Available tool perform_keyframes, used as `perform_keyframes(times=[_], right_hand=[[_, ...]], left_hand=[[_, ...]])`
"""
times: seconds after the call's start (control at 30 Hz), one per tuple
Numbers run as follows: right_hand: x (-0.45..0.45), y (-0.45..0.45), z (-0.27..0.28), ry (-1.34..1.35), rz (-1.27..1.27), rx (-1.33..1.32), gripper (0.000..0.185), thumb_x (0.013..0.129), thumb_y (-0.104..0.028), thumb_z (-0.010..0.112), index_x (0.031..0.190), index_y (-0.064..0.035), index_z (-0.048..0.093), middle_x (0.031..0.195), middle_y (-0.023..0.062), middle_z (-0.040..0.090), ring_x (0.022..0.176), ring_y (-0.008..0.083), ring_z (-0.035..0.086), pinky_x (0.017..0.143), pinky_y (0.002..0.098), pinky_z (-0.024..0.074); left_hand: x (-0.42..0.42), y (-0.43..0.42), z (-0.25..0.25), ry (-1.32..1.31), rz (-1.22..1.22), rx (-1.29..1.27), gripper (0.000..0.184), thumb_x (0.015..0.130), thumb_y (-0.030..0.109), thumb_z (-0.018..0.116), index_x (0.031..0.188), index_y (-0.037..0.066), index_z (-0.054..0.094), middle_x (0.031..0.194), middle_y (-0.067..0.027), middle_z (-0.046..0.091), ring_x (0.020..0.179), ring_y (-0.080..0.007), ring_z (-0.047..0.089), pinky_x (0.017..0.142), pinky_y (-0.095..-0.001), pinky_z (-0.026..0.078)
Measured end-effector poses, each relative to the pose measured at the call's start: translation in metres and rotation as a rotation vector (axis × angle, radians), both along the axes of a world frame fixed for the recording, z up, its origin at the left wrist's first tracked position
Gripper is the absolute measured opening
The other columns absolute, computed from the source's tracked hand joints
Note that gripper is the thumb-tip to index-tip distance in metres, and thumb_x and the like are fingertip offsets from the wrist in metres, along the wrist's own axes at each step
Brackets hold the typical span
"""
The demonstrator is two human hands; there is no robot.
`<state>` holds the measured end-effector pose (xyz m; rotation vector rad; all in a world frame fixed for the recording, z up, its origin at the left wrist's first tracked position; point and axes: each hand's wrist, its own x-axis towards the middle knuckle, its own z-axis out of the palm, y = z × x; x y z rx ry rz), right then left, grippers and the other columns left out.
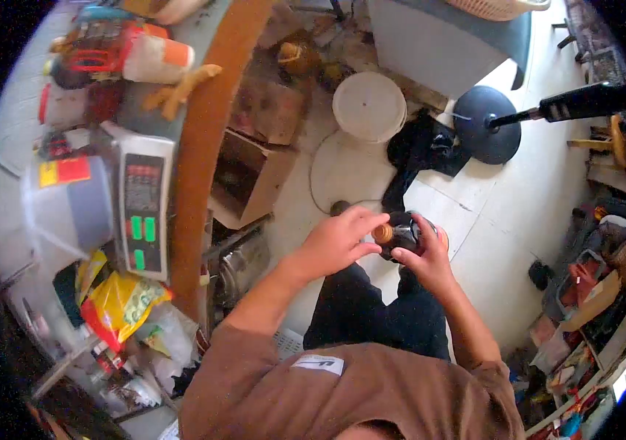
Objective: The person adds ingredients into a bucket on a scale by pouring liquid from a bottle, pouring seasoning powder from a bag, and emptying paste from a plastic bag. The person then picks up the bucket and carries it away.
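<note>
In front of my lap, a dark, rounded object with an orange-brown knob-like end is held between my hands. My right hand grips its right side, fingers over the top and thumb below. At the knob end is my left hand, thumb and fingers curved on either side of it; whether they touch it is hard to tell. What the object is cannot be made out.
A counter with a scale and a yellow-red packet runs along the left. Beyond my hands stand a white bucket, a cardboard box and a round black base. Cluttered shelves line the right.
</note>
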<state>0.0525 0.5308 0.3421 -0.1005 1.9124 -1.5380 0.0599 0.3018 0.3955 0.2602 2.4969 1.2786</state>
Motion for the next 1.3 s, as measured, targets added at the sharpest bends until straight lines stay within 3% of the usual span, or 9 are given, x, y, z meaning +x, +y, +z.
perform_keyframes(times=[0.23, 0.37, 0.53, 0.7, 0.8, 1.0, 1.07, 1.17, 1.3], right_hand=[[-0.011, 0.036, 0.094, -0.169, -0.025, -0.111, 0.08, 0.076, -0.015, 0.077, 0.138, 0.0054, 0.029, 0.11, 0.0161, 0.06, 0.095, 0.0192, 0.062, 0.082, 0.0282, 0.0507], [-0.007, 0.043, 0.128, -0.046, -0.053, -0.192, 0.08, 0.076, -0.016, 0.077, 0.137, 0.0072, 0.03, 0.107, 0.0155, 0.061, 0.093, 0.0193, 0.062, 0.081, 0.0285, 0.0509], [-0.013, 0.047, 0.184, 0.047, 0.171, 0.05, 0.078, 0.076, -0.018, 0.077, 0.136, 0.0073, 0.033, 0.104, 0.0147, 0.063, 0.091, 0.017, 0.062, 0.079, 0.0269, 0.0505], [0.013, 0.041, 0.126, 0.066, 0.079, -0.211, 0.077, 0.076, -0.018, 0.077, 0.135, 0.0055, 0.035, 0.101, 0.0138, 0.064, 0.086, 0.0142, 0.063, 0.074, 0.0259, 0.0511], [0.021, 0.036, 0.112, 0.079, 0.142, -0.187, 0.077, 0.076, -0.018, 0.077, 0.136, 0.0044, 0.034, 0.099, 0.0127, 0.064, 0.082, 0.0137, 0.063, 0.07, 0.0254, 0.0511], [0.037, 0.019, 0.098, 0.066, 0.122, -0.234, 0.075, 0.076, -0.023, 0.077, 0.134, 0.003, 0.037, 0.096, 0.0115, 0.065, 0.077, 0.0129, 0.062, 0.068, 0.0261, 0.0508], [0.039, 0.014, 0.108, 0.134, 0.176, -0.038, 0.074, 0.076, -0.025, 0.077, 0.133, 0.0031, 0.039, 0.097, 0.0126, 0.065, 0.077, 0.0144, 0.063, 0.07, 0.0272, 0.0511], [0.044, 0.008, 0.095, 0.14, 0.16, -0.105, 0.075, 0.076, -0.026, 0.076, 0.133, 0.0044, 0.038, 0.102, 0.0154, 0.064, 0.087, 0.0166, 0.063, 0.076, 0.0272, 0.0503], [0.035, 0.005, 0.117, 0.105, 0.196, -0.084, 0.075, 0.076, -0.022, 0.076, 0.133, 0.0068, 0.036, 0.11, 0.0174, 0.061, 0.098, 0.0184, 0.061, 0.083, 0.0277, 0.0488]], left_hand=[[0.01, 0.043, 0.071, 0.089, 0.04, -0.038, 0.028, 0.077, 0.018, 0.072, 0.1, 0.007, 0.059, 0.096, -0.0114, 0.057, 0.086, -0.0282, 0.059, 0.073, -0.0339, 0.049], [0.025, 0.056, 0.101, 0.262, 0.145, 0.034, 0.019, 0.077, 0.017, 0.072, 0.086, 0.005, 0.059, 0.094, -0.0099, 0.057, 0.081, -0.0266, 0.058, 0.068, -0.0336, 0.048], [0.032, 0.053, 0.131, 0.24, 0.074, -0.048, 0.023, 0.077, 0.021, 0.072, 0.079, 0.004, 0.056, 0.095, -0.0099, 0.056, 0.076, -0.0248, 0.057, 0.063, -0.0343, 0.046], [0.042, 0.06, 0.149, -0.275, 0.274, -0.073, 0.032, 0.076, 0.031, 0.071, 0.075, 0.004, 0.054, 0.076, -0.013, 0.058, 0.068, -0.0272, 0.057, 0.058, -0.0377, 0.043], [0.049, 0.069, 0.158, -0.313, 0.321, -0.296, 0.033, 0.077, 0.035, 0.068, 0.074, 0.004, 0.055, 0.068, -0.0139, 0.058, 0.065, -0.0279, 0.057, 0.057, -0.0403, 0.042], [0.067, 0.074, 0.142, -0.192, 0.423, -0.364, 0.029, 0.079, 0.031, 0.064, 0.074, 0.003, 0.056, 0.07, -0.0175, 0.06, 0.067, -0.0363, 0.059, 0.057, -0.0454, 0.043], [0.073, 0.074, 0.134, -0.17, 0.458, -0.368, 0.027, 0.079, 0.029, 0.063, 0.073, 0.003, 0.056, 0.07, -0.0181, 0.06, 0.067, -0.038, 0.059, 0.057, -0.0465, 0.043], [0.084, 0.074, 0.128, 0.103, 0.525, -0.38, 0.026, 0.081, 0.027, 0.061, 0.071, 0.003, 0.056, 0.068, -0.0195, 0.059, 0.064, -0.0403, 0.057, 0.056, -0.0483, 0.043], [0.098, 0.075, 0.126, 0.094, 0.646, -0.272, 0.028, 0.083, 0.024, 0.065, 0.068, 0.005, 0.05, 0.061, -0.0129, 0.055, 0.053, -0.0264, 0.055, 0.048, -0.0405, 0.04]])
